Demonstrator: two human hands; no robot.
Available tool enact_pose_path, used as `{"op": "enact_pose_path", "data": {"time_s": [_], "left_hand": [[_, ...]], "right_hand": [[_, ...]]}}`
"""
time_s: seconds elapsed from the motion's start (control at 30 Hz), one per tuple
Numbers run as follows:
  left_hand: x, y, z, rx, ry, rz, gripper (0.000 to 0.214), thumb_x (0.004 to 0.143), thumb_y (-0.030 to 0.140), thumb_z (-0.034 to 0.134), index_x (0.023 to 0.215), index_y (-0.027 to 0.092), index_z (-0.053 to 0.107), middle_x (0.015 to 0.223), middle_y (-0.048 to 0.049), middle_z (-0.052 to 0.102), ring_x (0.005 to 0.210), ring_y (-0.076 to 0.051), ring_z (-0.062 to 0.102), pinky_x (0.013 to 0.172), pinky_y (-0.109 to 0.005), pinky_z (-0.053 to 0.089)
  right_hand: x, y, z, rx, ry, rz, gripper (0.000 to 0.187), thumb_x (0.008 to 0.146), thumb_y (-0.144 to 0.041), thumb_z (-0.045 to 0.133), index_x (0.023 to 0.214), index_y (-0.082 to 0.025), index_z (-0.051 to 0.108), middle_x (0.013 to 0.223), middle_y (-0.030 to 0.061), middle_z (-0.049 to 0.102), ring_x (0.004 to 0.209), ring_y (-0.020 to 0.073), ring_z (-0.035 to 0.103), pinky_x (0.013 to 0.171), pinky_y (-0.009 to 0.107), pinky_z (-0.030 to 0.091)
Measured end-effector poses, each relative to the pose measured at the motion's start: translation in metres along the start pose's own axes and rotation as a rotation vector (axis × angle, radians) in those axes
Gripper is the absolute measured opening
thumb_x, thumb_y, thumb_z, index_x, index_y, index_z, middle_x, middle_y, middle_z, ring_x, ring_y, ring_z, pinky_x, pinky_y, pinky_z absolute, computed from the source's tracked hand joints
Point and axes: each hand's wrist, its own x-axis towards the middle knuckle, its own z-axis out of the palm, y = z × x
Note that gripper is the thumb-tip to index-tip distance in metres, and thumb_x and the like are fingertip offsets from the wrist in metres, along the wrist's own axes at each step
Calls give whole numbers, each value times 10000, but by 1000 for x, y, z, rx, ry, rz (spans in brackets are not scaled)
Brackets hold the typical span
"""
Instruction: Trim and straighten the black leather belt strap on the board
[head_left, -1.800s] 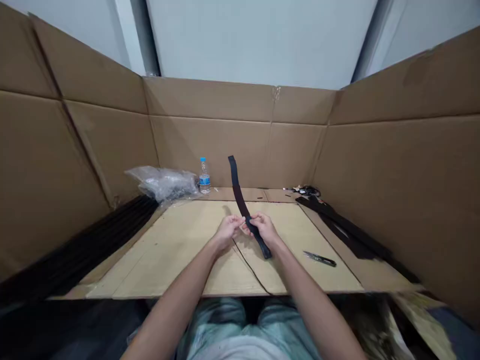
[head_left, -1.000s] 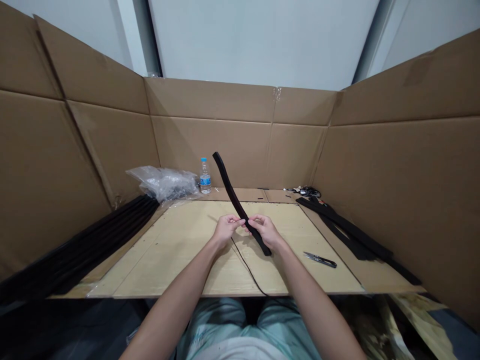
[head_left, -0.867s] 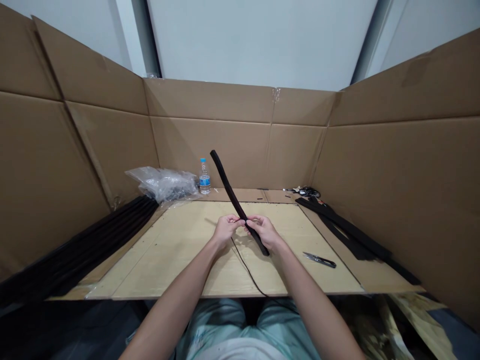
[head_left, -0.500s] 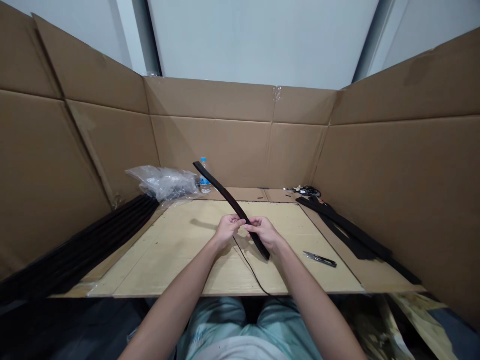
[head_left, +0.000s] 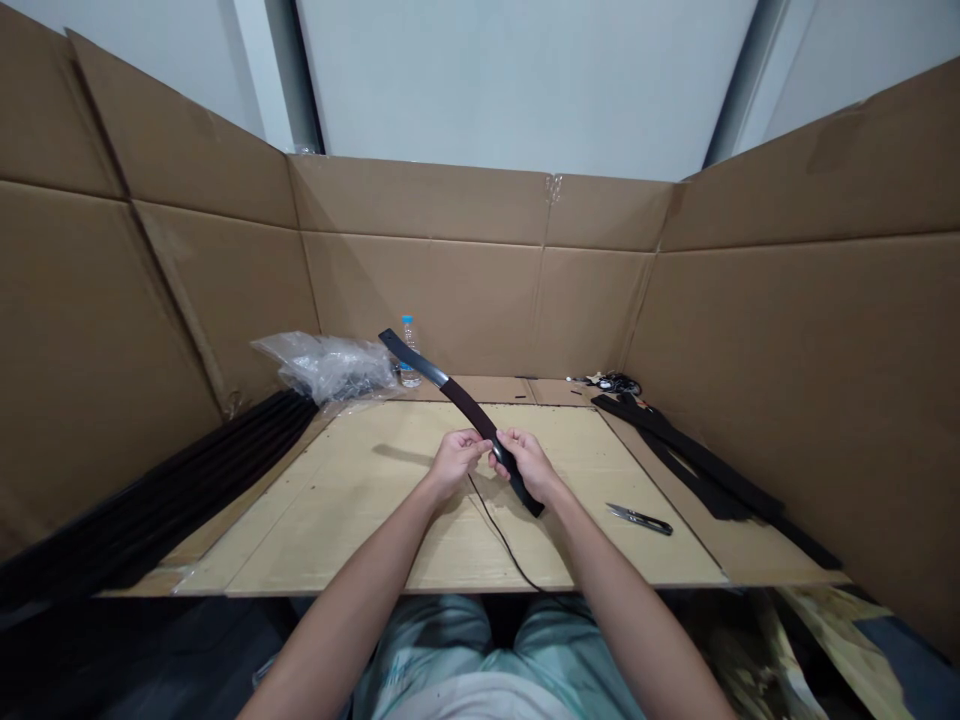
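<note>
Pale jeans (head_left: 442, 650) just below the near edge of the tan board (head_left: 337, 525). Both bare forearms reaching in over that board, ending in the left hand (head_left: 452, 462) and right hand (head_left: 529, 465), close together above its middle. Left fingers (head_left: 476, 442) curled closed and pinching the black strap (head_left: 469, 408); right fingers (head_left: 501, 452) wrapped around the same strap just beside them, with no hand spread open. Exact finger grip partly hidden by the hands themselves. Strap held above the middle of the board and tilted, its short lower end just past the right hand, its long end rising away to the far left, with a glossy stretch near the tip. Thin black cable (head_left: 501, 545) lying on the board beneath the hands. Right of the hands on the board, a pair of thread snips (head_left: 639, 519). Beyond its right edge, a pile of black strips (head_left: 697, 455); along its left edge, another black stack (head_left: 187, 490). Past its far edge, a clear plastic bag (head_left: 330, 368), a water bottle (head_left: 408, 352) and a small dark tangle (head_left: 615, 383). Farthest, cardboard walls (head_left: 465, 290).
</note>
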Motion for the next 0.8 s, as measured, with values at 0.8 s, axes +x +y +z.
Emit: {"op": "enact_pose_path", "data": {"time_s": [0.8], "left_hand": [[6,-3,-4,8,156,39,494,513,509,800,557,164,449,406,101,297,363,-24,199,395,-203,107]], "right_hand": [[5,5,2,51,52,-25,423,547,-435,819,788,-145,629,674,22,657,583,108,568,569,226,451]]}}
